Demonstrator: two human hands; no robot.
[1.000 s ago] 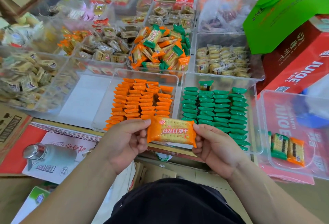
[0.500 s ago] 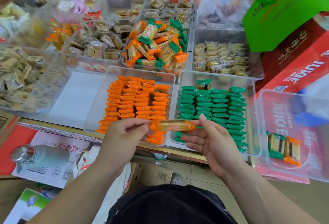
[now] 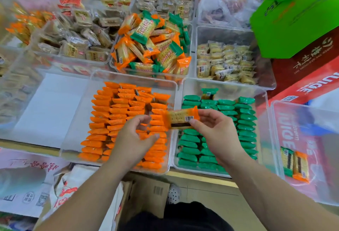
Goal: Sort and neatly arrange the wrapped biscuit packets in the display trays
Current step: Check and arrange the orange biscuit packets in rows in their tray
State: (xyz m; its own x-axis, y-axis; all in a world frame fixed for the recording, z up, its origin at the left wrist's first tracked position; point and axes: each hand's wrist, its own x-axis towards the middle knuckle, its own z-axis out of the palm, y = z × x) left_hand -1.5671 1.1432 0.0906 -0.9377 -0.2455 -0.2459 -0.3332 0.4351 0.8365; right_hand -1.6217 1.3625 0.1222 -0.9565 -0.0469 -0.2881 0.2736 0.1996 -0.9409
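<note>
My right hand point(image 3: 217, 133) pinches an orange biscuit packet point(image 3: 180, 119) by its right end, barcode side facing me, above the gap between two clear trays. My left hand point(image 3: 134, 138) hovers just left of the packet with fingers loosely curled, holding nothing. Below it, the orange tray point(image 3: 77, 131) holds neat rows of orange packets. The green tray point(image 3: 264, 120) to the right holds rows of green packets. Behind them a tray of mixed orange and green packets point(image 3: 152, 45) lies in a loose heap.
At the far right a clear tray point(image 3: 311, 157) holds one green and one orange packet. Several trays of beige wrapped snacks fill the back. A red juice carton point(image 3: 311, 76) and a green bag point(image 3: 293, 14) stand at the right; cardboard boxes sit below the counter edge.
The orange packet has been turned over to its barcode side and moved up and right. My left hand has let go of it; only my right hand holds it now.
</note>
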